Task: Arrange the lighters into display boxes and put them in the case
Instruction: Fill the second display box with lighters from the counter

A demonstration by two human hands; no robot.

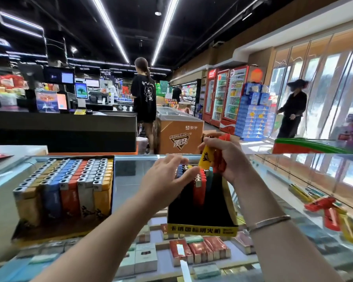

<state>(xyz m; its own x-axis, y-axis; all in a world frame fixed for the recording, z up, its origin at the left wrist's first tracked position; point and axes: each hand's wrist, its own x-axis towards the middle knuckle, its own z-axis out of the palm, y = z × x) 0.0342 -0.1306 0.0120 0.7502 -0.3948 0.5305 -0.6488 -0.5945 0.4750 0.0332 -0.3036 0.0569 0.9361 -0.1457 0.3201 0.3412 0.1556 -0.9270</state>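
Your right hand (224,157) is curled around a small bunch of lighters, a yellow lighter (205,159) with a black print in front and red ones behind it, held just above the black display box (202,218) with the yellow front strip. Your left hand (165,180) is spread loose with straight-ish fingers, holding nothing, fingertips hovering at the lighter tops in that box. That box is only part full: red, blue, teal and black plastic bodies with shiny metal caps, standing upright. To the left sits a full display box (63,192), neat rows of orange, blue, red and grey. Both stand on the glass surface (130,180), smooth and reflective, with cigarette packs (198,251) on the shelf under it. Loose lighters (324,208) lie off to the right. Behind is a shop: checkout counter, red drink fridges, ceiling strip lights, people standing around.
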